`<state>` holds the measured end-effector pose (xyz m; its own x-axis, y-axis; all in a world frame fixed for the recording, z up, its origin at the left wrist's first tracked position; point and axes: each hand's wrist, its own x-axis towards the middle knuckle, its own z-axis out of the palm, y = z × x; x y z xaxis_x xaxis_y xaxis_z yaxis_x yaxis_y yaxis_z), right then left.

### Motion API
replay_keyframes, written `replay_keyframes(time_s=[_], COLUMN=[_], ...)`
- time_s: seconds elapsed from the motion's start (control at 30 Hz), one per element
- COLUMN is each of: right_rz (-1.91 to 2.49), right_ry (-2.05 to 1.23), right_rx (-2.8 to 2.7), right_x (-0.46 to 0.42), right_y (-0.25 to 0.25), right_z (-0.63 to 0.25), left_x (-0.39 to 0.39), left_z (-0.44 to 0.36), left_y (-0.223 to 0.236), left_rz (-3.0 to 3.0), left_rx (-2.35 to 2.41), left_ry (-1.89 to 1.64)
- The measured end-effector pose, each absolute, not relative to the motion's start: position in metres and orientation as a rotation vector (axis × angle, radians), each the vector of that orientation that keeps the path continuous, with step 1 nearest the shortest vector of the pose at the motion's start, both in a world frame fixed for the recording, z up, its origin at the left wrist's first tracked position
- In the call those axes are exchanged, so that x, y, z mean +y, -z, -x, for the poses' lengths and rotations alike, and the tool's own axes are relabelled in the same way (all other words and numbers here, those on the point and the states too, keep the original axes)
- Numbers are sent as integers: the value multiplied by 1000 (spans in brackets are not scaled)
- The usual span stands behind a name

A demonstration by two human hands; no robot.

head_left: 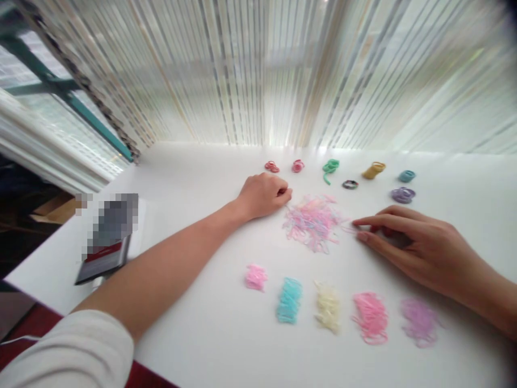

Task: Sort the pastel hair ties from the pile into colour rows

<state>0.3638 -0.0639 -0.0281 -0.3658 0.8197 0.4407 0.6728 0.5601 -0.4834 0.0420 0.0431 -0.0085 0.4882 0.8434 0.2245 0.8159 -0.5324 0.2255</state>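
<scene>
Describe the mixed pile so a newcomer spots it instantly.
On the white table, look between the left hand and the right hand. There lies a loose, spread-out heap of thin bands. Unlike the smaller single-coloured bunches nearer the camera, it mixes pink with pale blue.

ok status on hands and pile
Left hand curled beside mixed pile. Right hand at its right edge, grip unclear. Five smaller piles nearer camera, not blocking.

Room, apparently domestic: white table (194,328) stands before a sheer striped curtain (242,75); green-framed window (91,119) shows at left.
</scene>
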Motion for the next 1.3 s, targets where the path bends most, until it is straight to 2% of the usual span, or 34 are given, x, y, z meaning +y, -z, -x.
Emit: replay_keyframes(time_s=[0.23,1.1,1.3], right_rz=[1260,1245,1240], right_ry=[-350,-363,-394], right_rx=[-2146,-2127,-2112], right_x=[-62,-62,-61], right_y=[17,19,19], right_z=[-356,-356,-357], left_x=[49,47,48], left_z=[-39,-39,-40], left_y=[-1,-5,-6], left_rz=[-2640,-2702,-2701], left_rx=[1593,1572,1641], left_ry=[-383,-350,-235])
